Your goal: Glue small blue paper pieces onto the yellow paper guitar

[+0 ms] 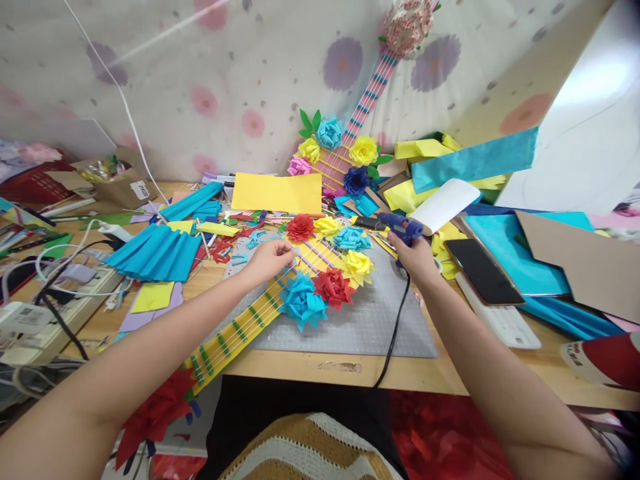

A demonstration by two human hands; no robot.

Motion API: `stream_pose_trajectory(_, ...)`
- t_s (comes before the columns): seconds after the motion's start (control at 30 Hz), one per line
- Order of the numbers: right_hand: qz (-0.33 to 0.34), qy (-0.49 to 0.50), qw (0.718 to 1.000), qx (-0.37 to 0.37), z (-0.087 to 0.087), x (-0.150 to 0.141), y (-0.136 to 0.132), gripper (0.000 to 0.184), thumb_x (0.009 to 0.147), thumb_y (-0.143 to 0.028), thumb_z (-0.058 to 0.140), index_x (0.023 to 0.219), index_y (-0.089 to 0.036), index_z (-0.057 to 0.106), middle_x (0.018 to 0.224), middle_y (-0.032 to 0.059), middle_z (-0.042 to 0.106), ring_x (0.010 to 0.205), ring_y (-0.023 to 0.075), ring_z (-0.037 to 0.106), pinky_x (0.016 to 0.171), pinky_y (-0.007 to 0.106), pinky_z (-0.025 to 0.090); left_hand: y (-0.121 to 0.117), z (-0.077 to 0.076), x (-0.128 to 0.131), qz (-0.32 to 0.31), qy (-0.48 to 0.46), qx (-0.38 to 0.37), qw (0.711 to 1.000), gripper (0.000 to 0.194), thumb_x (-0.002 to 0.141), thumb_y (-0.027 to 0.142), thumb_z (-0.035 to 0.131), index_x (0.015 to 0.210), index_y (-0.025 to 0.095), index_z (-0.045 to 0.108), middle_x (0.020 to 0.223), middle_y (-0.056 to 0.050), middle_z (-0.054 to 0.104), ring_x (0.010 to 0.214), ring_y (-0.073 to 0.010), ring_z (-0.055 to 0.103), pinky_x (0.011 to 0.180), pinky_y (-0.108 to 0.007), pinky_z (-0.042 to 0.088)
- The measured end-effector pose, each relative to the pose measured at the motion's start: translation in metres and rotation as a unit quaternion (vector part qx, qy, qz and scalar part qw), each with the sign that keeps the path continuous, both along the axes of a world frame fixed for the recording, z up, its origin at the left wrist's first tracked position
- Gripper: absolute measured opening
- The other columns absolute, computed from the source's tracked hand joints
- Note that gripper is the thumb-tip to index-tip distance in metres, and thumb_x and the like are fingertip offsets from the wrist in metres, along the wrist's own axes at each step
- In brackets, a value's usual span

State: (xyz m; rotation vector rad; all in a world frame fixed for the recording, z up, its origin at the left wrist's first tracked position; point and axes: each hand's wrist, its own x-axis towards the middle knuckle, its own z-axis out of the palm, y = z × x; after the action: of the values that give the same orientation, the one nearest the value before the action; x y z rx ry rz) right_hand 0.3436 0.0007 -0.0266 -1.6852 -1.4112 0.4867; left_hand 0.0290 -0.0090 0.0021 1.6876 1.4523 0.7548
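A yellow paper guitar [235,337] lies slanted across the grey cutting mat [400,327], its neck pointing to the lower left past the table edge. Red, blue and yellow paper flowers [303,300] ring its body, and white strings run along it. My left hand [271,259] is pinched over the strings where neck meets body; whatever is between the fingertips is too small to make out. In my right hand [414,252] is a blue hot glue gun [400,225], held to the right of the flowers, nozzle toward the left. Its black cord hangs over the mat.
A pink paper guitar [367,100] leans on the wall behind. Yellow paper [277,193], pleated blue crepe paper [155,253] and scraps crowd the back and left. A power strip [60,313] stands left; a phone [483,270] and a red-and-white cup [605,360] are on the right.
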Motion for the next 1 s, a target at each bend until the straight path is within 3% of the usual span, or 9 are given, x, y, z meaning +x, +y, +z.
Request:
stream_pose_trajectory(0.07,-0.015,0.059,0.998,-0.003,0.018,-0.006,-0.003,0.059,0.068,-0.066,0.057,0.089,-0.012,0.065,0.076,0.0110,0.068,0.067,0.0208,0.062,0.059,0.032,0.048,0.000,0.001,0.002,0.004,0.007,-0.006,1.000,0.020,0.070,0.033,0.055,0.056,0.018,0.054,0.050,0.002,0.058,0.047,-0.0103,0.046,0.052,-0.024,0.036)
stream_pose_trajectory(0.2,0.155,0.024,0.985,-0.077,0.059,-0.032,-0.019,0.054,0.066,-0.066,0.062,0.083,-0.014,0.065,0.067,0.0063,0.064,0.055,0.0140,0.055,0.049,0.026,0.042,0.002,0.001,0.007,0.001,0.006,-0.013,1.000,0.020,0.070,0.034,0.055,0.057,0.018,0.055,0.050,0.002,0.057,0.048,-0.0113,0.049,0.051,-0.024,0.037)
stream_pose_trajectory(0.3,0.253,-0.062,0.960,-0.100,0.073,-0.053,-0.028,0.049,0.069,-0.063,0.062,0.083,-0.016,0.066,0.064,0.0039,0.063,0.055,0.0140,0.055,0.051,0.026,0.041,0.004,-0.001,0.009,0.000,0.012,-0.020,1.000,0.019,0.068,0.034,0.056,0.061,0.018,0.058,0.053,0.002,0.058,0.051,-0.0124,0.052,0.052,-0.024,0.038)
stream_pose_trajectory(0.5,0.296,-0.156,0.940,-0.063,0.066,-0.073,-0.025,0.046,0.075,-0.061,0.058,0.092,-0.020,0.069,0.080,0.0033,0.069,0.074,0.0196,0.061,0.065,0.029,0.044,0.007,-0.004,0.008,-0.007,0.025,-0.020,0.999,0.020,0.067,0.036,0.056,0.062,0.017,0.059,0.054,0.002,0.059,0.051,-0.0128,0.053,0.052,-0.025,0.038)
stream_pose_trajectory(1.0,0.298,-0.171,0.937,-0.062,0.066,-0.073,-0.022,0.043,0.075,-0.061,0.059,0.090,-0.022,0.070,0.072,0.0029,0.067,0.072,0.0213,0.061,0.064,0.029,0.044,0.007,0.006,0.008,0.005,0.066,0.022,0.998,0.022,0.066,0.037,0.056,0.057,0.018,0.057,0.051,0.002,0.058,0.050,-0.0124,0.050,0.051,-0.025,0.035)
